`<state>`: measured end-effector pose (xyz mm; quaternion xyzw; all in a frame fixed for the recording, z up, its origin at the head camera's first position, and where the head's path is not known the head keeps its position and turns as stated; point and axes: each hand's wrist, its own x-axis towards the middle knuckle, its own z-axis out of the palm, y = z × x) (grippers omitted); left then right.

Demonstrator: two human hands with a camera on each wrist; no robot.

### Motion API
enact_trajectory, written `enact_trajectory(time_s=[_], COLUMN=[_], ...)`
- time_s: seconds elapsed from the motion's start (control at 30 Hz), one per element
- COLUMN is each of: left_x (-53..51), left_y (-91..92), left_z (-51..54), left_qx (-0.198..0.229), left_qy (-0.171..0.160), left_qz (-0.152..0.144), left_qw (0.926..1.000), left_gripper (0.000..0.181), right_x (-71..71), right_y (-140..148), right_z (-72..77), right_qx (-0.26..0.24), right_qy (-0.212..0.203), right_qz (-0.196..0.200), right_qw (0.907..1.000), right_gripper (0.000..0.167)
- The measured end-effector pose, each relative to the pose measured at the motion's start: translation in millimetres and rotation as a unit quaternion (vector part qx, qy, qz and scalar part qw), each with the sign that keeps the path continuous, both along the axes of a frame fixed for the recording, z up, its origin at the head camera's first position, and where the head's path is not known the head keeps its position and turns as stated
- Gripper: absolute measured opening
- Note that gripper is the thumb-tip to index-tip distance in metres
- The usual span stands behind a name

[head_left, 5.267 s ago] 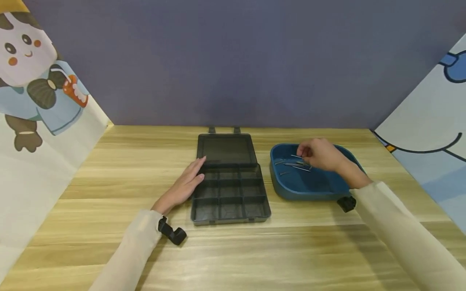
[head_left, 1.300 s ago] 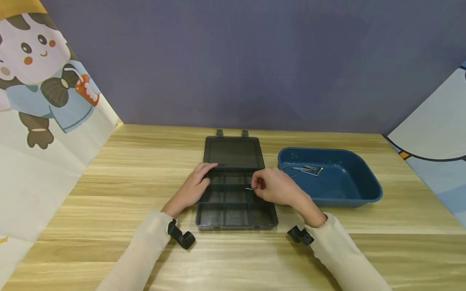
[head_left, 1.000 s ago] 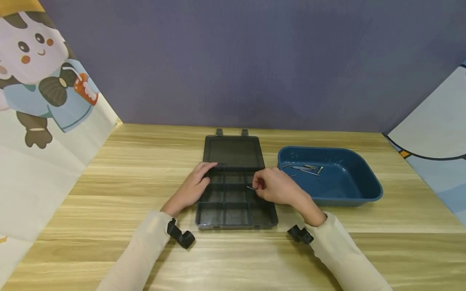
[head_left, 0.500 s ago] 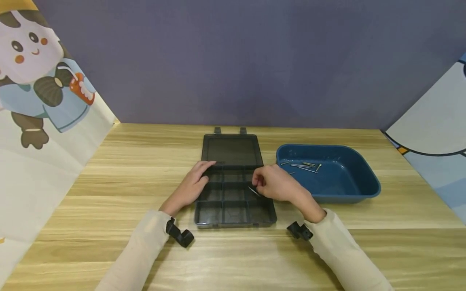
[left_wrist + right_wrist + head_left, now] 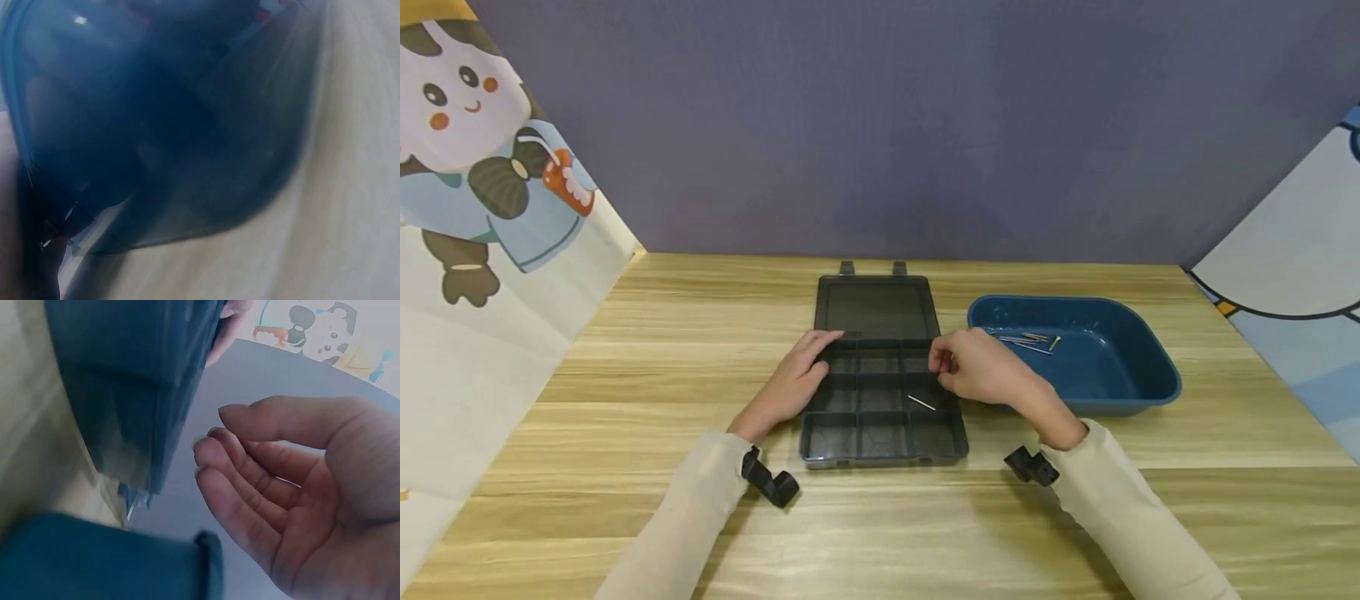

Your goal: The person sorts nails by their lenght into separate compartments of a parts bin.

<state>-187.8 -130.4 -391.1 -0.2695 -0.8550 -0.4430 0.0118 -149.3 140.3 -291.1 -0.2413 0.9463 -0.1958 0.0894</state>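
Note:
In the head view a dark see-through organiser box (image 5: 883, 436) lies with its lid (image 5: 877, 307) folded back. One thin nail (image 5: 921, 402) rests in its right middle compartment. My left hand (image 5: 785, 383) rests along the box's left edge, fingers extended; the left wrist view shows the box wall (image 5: 187, 137) up close. Over the right edge hovers my right hand (image 5: 985, 371). Seen from the right wrist, that hand (image 5: 294, 481) has loosely bent fingers and nothing between thumb and fingertips. Several nails (image 5: 1026, 343) lie in the blue bin (image 5: 1105, 408) beside it.
Both items stand on a wood-grain table (image 5: 880, 533). A grey-purple panel (image 5: 880, 125) rises behind, with cartoon-printed panels at the left (image 5: 505, 200) and right (image 5: 1292, 242). The bin stands right of the box, close to my right forearm.
My right hand came from the bin to the box with a nail, let it go in the right middle compartment, and has moved slightly back and right. The left hand stays at the box's edge.

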Motion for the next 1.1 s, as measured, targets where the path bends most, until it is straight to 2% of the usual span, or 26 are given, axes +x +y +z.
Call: enact_trajectory(time_s=[0.3,0.63,0.87,1.1], left_x=[-0.5,-1.6,-1.1,1.2], left_y=[-0.2,0.5,1.0,0.8], left_z=[2.4,4.2,0.7,0.2], left_qx=[0.004,0.002,0.004,0.009], left_qy=[0.005,0.009,0.031,0.015], left_qz=[0.004,0.000,0.003,0.004], left_qw=[1.0000,1.0000,0.9995,0.9998], left_gripper=[0.049,0.049,0.049,0.050], right_x=[-1.6,-8.9,-18.7,-31.9], right_y=[20.4,56.4,77.4,96.9], right_z=[18.2,36.2,32.8,17.4], right_qx=[0.017,0.035,0.036,0.053], right_qy=[0.024,0.021,0.020,0.015], right_qz=[0.001,-0.046,-0.067,-0.074], right_qw=[0.9996,0.9981,0.9969,0.9957], right_gripper=[0.011,0.014,0.018,0.014])
